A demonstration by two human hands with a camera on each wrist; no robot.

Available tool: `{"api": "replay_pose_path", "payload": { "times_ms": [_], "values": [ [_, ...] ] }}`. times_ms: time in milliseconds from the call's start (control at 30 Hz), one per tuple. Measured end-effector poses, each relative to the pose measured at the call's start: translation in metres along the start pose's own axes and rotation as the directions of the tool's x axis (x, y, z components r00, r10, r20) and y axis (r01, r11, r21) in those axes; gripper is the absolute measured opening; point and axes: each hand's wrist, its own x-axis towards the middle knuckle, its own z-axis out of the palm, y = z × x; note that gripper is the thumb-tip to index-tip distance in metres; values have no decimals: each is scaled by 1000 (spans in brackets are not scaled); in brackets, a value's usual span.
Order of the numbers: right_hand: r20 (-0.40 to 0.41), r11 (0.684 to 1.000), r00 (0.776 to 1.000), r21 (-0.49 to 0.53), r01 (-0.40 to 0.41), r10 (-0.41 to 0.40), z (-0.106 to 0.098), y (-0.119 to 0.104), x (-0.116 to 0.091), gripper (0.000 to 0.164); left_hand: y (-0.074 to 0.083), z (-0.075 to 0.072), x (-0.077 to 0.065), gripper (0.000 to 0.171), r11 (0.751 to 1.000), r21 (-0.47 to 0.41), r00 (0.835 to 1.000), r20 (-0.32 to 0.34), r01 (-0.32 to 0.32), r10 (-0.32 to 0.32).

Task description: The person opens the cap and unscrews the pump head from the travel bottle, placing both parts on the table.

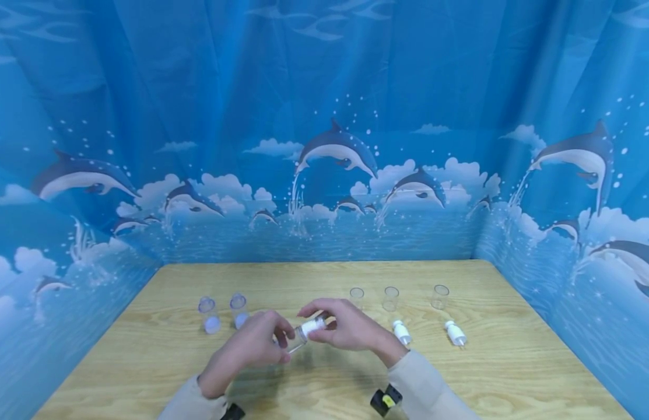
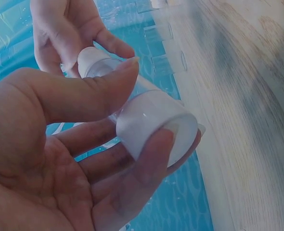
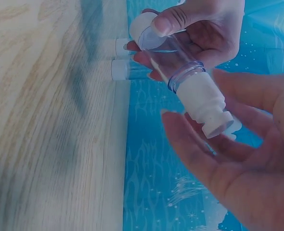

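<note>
My left hand holds a small clear bottle by its lower part. Its thumb lies along the body, and a fingertip presses the white base. A white pump top sits at the bottle's neck, in line with the body. The fingers and thumb of my right hand curl around this pump top. In the head view the bottle is tilted, the pump end up and to the right, above the table. Part of the bottle is hidden behind my left fingers.
Two more clear bottles with white bases stand at the left of the wooden table. On the right, two white pump tops lie in front of three clear caps. A blue dolphin curtain surrounds the table's back and sides.
</note>
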Motion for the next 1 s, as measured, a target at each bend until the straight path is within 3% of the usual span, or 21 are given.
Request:
{"api": "replay_pose_path", "payload": {
  "times_ms": [167, 333, 600, 1000],
  "values": [
    [-37, 998, 997, 11, -63, 63, 1, 1, 1, 29, 0, 1, 0, 38, 1000, 1, 1000, 2, -11, 11],
    [-15, 995, 996, 48, -90, 91, 2, 1, 1, 21, 0, 3, 0, 39, 1000, -11, 1000, 15, -26, 27],
    [0, 995, 996, 53, -88, 88, 2, 1, 1, 17, 0, 3, -1, 39, 999, 2, 999, 18, -46, 46],
    [-16, 998, 999, -23, -51, 51, 1, -2, 1, 19, 2, 3, -3, 38, 1000, 0, 1000, 7, -22, 22]
  ]
}}
